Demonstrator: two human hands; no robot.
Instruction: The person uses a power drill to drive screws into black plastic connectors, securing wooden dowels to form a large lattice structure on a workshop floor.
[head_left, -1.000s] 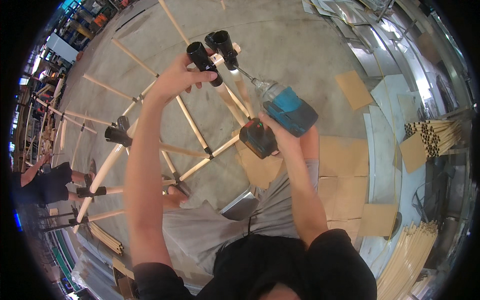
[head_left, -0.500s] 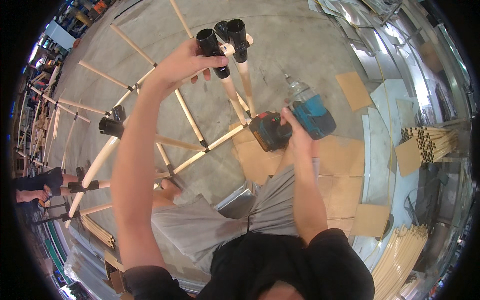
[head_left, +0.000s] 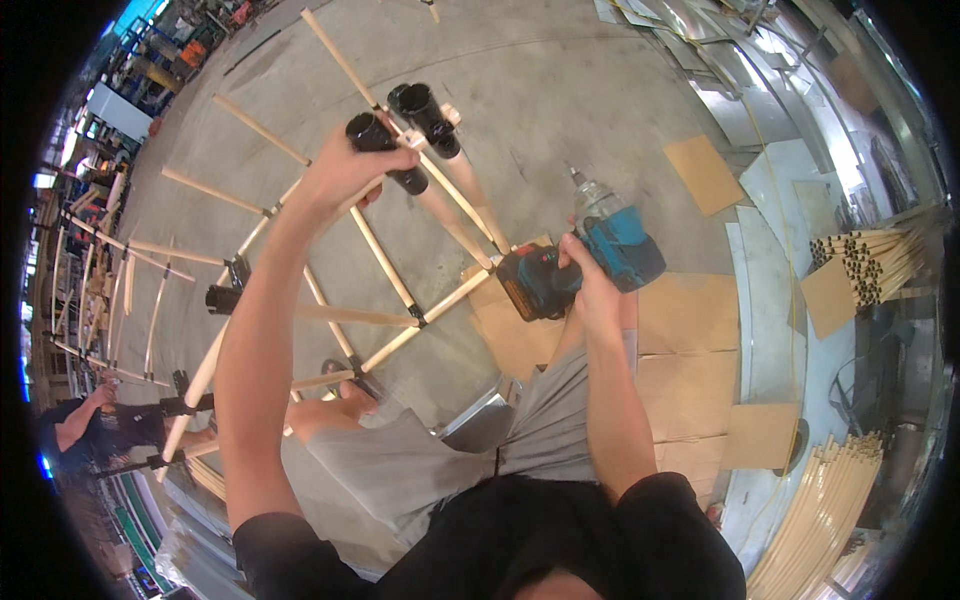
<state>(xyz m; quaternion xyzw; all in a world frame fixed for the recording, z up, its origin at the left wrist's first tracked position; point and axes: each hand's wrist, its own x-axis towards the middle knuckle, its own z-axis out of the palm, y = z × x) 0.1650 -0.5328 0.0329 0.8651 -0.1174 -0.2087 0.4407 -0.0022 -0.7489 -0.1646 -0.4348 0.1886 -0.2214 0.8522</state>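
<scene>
Left hand [head_left: 345,178] closed around a black connector [head_left: 403,180], thumb across its side; piece is a glossy open-ended tube, tilted. Second black connector [head_left: 432,120] just beside it, same round hollow form, on the end of another pole. Both sit on the upper part of a frame [head_left: 388,262] of smooth, pale tan round poles joined by dark collars (wood or coated pipe, can't tell).

Right hand [head_left: 592,285] wrapped around the handle of a power driver [head_left: 612,235]: blue and black casing, rounded greyish nose, chunky block-shaped battery [head_left: 535,283] on the base. Its tip points up and slightly left, well apart from the connectors.

Floor [head_left: 560,110] is grey concrete, scuffed and stained. Flat matte brown cardboard [head_left: 690,320] lies right of the person's legs. Far right: shiny metal sheets [head_left: 700,75], a stack of tan tubes with dark round ends [head_left: 855,272], and a long bundle of smooth pale poles [head_left: 815,515] lower down. Another person [head_left: 85,425] at the left rim, details blurred.
</scene>
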